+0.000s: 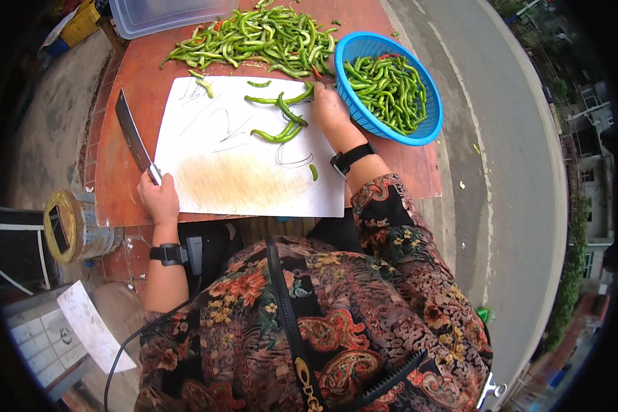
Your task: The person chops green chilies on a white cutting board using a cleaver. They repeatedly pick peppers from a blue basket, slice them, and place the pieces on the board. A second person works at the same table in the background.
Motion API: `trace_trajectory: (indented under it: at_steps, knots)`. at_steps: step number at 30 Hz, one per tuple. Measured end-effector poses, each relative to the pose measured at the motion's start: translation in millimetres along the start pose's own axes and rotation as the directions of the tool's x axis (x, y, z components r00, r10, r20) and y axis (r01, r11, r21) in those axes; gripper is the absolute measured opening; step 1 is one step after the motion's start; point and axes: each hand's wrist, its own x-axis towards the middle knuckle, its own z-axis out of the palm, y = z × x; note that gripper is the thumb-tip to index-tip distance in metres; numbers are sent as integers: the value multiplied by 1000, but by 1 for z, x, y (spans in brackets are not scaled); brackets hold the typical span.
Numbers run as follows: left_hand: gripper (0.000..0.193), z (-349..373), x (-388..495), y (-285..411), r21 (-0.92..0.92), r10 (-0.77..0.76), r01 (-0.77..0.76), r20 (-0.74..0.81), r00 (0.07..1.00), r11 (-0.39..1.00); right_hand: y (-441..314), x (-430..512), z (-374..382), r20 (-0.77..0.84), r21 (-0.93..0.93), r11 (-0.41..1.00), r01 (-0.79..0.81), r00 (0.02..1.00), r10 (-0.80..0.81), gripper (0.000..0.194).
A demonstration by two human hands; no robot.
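Note:
My left hand [159, 196] grips the handle of a kitchen cleaver [134, 134] at the left edge of a white cutting board [211, 123]. The dark blade points away from me, over the reddish tabletop. My right hand [331, 106] is at the board's far right corner, beside a blue plastic basket [389, 136] of whole green peppers [386, 90]. Its fingertips are partly hidden near the tip of a long green pepper [273, 100]. More green peppers [280, 136] lie on the board, plus a short piece [313, 172] near its right edge.
Behind the board, a large heap of slit green peppers [268, 41] covers the reddish table [134, 67]. A clear plastic tub [170, 15] stands at the back left. A bucket [82, 226] is on the ground at left; a road [499, 129] runs along the right.

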Motion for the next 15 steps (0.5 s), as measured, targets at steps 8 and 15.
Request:
trace_trajectory:
  at_steps: [8,15]
  knots:
    - [33,-1,-2,3,20,-16,16,-1,1000,1000,5,-14,-10,-176,120,988,93,982,-71,34]
    - [32,-1,-3,7,32,-9,9,11,1000,999,-23,26,-11,-233,180,981,80,972,-36,28]
